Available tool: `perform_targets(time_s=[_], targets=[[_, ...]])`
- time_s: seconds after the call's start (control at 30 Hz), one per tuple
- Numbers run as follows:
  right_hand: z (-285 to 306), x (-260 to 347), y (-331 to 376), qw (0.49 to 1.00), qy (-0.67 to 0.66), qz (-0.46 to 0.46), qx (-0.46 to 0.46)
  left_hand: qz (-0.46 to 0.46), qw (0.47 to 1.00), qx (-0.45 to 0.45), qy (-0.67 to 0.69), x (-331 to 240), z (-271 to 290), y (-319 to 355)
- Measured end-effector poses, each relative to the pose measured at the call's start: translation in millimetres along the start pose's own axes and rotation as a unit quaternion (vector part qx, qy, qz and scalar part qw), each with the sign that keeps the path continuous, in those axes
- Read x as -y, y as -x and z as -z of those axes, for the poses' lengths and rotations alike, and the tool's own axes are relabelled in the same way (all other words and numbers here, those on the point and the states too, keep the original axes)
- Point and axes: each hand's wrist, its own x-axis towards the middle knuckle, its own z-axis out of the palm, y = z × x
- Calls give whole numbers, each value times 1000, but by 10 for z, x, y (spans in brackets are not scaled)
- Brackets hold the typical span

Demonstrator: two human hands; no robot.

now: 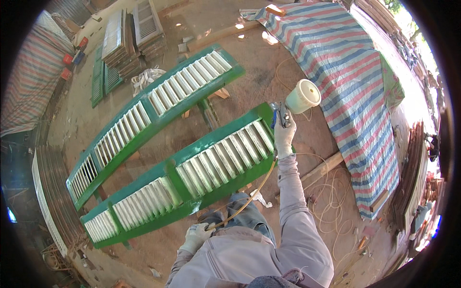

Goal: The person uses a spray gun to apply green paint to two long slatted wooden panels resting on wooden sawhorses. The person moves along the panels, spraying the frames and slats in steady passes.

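My right hand, in a white glove, is closed around a spray gun with a pale paint cup on top. It is held at the right end of the nearer louvred shutter, whose frame is green and whose slats are whitish. My left hand, also gloved, is closed on the yellowish air hose near my waist; the hose runs up toward the gun. Beyond lies a second louvred shutter, its frame green as well, raised on wooden supports.
A striped tarpaulin covers a pile on the right. Loose hose coils and a wooden beam lie on the floor beside me. Stacked shutters stand at the far left, and long boards lean at the left.
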Motion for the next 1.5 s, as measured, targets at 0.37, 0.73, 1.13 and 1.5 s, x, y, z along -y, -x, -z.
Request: perform_targets(time_s=[0.37,0.73,1.13,1.5], targets=[[140,148,165,984,-77,-65,146,23,999,33,-8,-112,83,7],[-229,548,-175,989,1,-10,146,13,999,8,40,-96,-18,-75],[-828,807,-590,959,31,-105,262,10,997,-24,73,-304,175,-37],[-692,514,-1300,971,213,65,93,-138,963,-126,192,-561,364,-123]])
